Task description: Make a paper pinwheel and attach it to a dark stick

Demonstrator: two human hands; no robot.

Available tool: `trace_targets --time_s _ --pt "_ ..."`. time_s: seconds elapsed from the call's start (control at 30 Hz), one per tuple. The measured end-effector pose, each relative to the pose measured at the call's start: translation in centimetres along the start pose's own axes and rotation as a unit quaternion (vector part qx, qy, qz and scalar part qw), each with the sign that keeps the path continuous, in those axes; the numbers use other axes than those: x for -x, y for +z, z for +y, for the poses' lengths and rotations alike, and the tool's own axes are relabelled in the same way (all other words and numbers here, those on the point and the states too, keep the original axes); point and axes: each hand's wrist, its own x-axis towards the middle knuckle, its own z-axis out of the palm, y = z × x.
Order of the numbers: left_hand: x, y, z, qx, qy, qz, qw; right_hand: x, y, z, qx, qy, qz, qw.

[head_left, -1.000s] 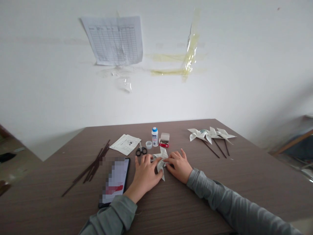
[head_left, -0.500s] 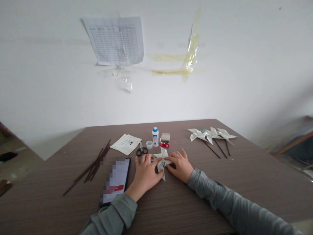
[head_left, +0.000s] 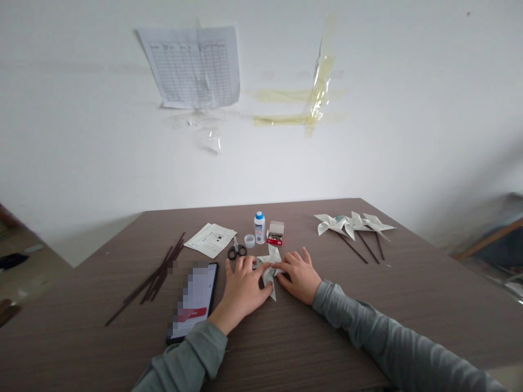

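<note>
A folded paper pinwheel point(head_left: 271, 258) lies on the brown table point(head_left: 286, 337) between my hands. My left hand point(head_left: 244, 291) rests on its left side, fingers curled, thumb and fingertips pinching the paper. From the right, my right hand point(head_left: 299, 274) presses on the pinwheel's centre with its fingertips; the other fingers are spread. Most of the paper is hidden under the hands.
Behind the hands stand a glue bottle point(head_left: 259, 227), its cap point(head_left: 249, 240), a box of pins point(head_left: 275, 233), scissors point(head_left: 236, 250) and paper sheets point(head_left: 210, 239). A phone point(head_left: 193, 302) and dark sticks point(head_left: 153, 276) lie at left. Finished pinwheels point(head_left: 353, 224) lie at right.
</note>
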Motion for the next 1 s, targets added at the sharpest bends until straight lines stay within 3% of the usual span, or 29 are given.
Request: trace_targets --time_s 0.37,0.6,0.77,1.0 --pt "0.5 1.3 -0.8 0.014 0.006 0.036 0.999 0.1 -0.2 -0.1 -0.021 0.010 -0.016 1.000" --pt "0.7 1.2 -0.7 0.016 0.012 0.054 0.998 0.1 0.2 0.5 -0.032 0.010 -0.003 0.999" --pt "0.9 0.8 -0.6 0.019 0.009 0.029 0.999 0.2 -0.3 0.1 -0.013 0.004 -0.001 1.000" --pt "0.7 0.7 -0.6 0.020 0.011 0.045 0.999 -0.1 -1.3 -0.4 0.020 -0.014 -0.031 0.999"
